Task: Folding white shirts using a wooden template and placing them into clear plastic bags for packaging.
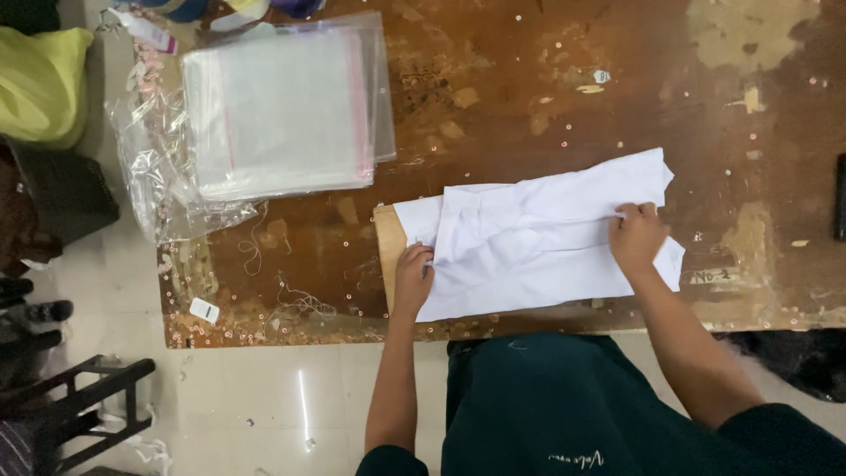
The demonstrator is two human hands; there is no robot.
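Under both hands sits a white garment (538, 242), partly folded and laid longways across the near edge of a worn brown table (564, 88). Left hand (411, 280) is flat on the cloth at its left end, fingers together and pressing down, which looks like it's pinning the fold so nothing slides. Right hand (636, 236) is over at the far end of the fabric, fingers curled and pinching a bit of cloth near the upper edge, probably pulling it taut so the crease stays straight.

Poking out just beyond the left hand's fingertips is a tan cardboard sheet (388, 256) tucked under the garment; my guess is it's a stiffener or folding template, since the cloth is wrapped around it.

Further out, up and to the left of the left hand, there's a stack of clear plastic bags (282, 110) with pinkish adhesive strips, lying on some crumpled loose plastic (154, 176). A small white tag (204, 309) lies near the table's front-left corner, among stray threads. Off the table's left side, well away, there's a yellow-green bag (40, 84) and a black stool frame (84, 405) on the pale floor.
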